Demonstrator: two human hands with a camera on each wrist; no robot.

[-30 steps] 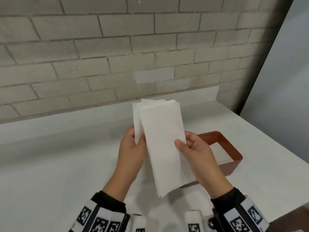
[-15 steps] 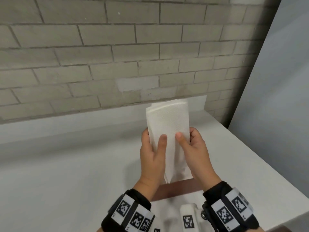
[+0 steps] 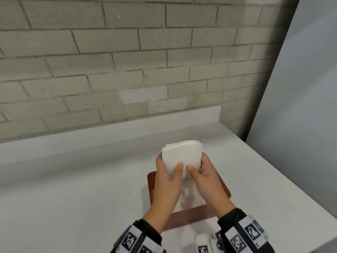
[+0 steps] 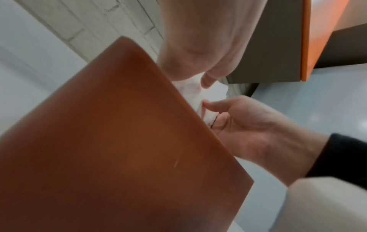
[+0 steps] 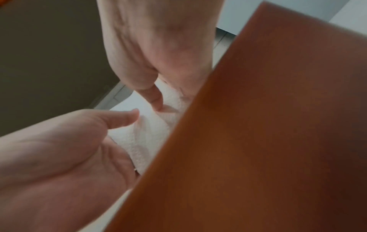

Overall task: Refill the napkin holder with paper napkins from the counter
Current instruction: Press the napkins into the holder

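Note:
A stack of white paper napkins (image 3: pixel 182 155) stands upright between both hands, over the brown napkin holder (image 3: pixel 187 218) on the white counter (image 3: pixel 73 189). My left hand (image 3: pixel 168 170) grips the stack's left side, thumb on the front. My right hand (image 3: pixel 199 172) grips its right side the same way. The hands hide the lower end of the stack. In the left wrist view the holder wall (image 4: pixel 119 141) fills the frame, with napkins (image 4: pixel 190 89) beyond it. The right wrist view shows the holder wall (image 5: pixel 278 141) and napkins (image 5: pixel 151 130) between both thumbs.
A grey brick wall (image 3: pixel 127 70) runs behind the counter, with a low white upstand (image 3: pixel 182 115) at its foot. A pale panel (image 3: pixel 300 88) stands to the right, and the counter's right edge (image 3: pixel 291 190) slants past the holder.
The loose, fanned napkins were squared into one stack with both thumbs on the front. The hands then lowered the stack to the holder.

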